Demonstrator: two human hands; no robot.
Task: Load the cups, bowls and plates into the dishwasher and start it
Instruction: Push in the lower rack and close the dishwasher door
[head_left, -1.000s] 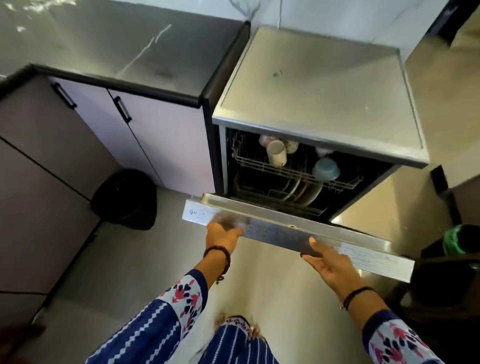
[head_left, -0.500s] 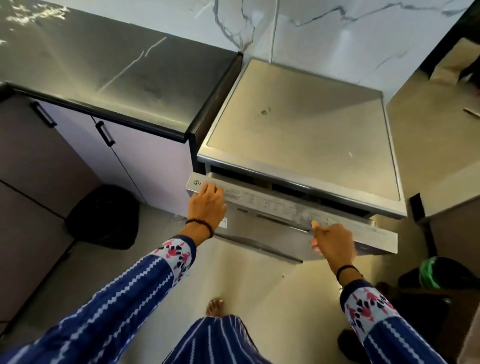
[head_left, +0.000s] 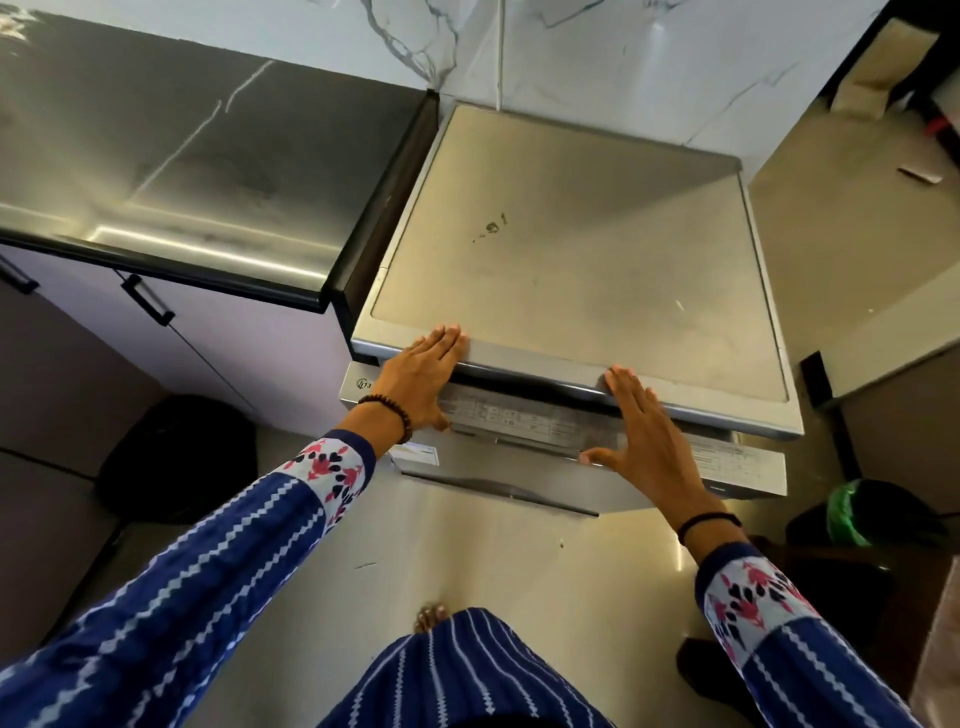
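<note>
Flat hands press the brushed-steel dishwasher door shut

Brushed metal dishwasher, glossy dark stone countertop, polished marble wall, perhaps cotton sleeves

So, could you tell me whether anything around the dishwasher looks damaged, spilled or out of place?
Nothing serious. The dishwasher top has a few small dark marks near its middle. Both hands, left hand and right hand, lie flat on the door's top edge.
</note>
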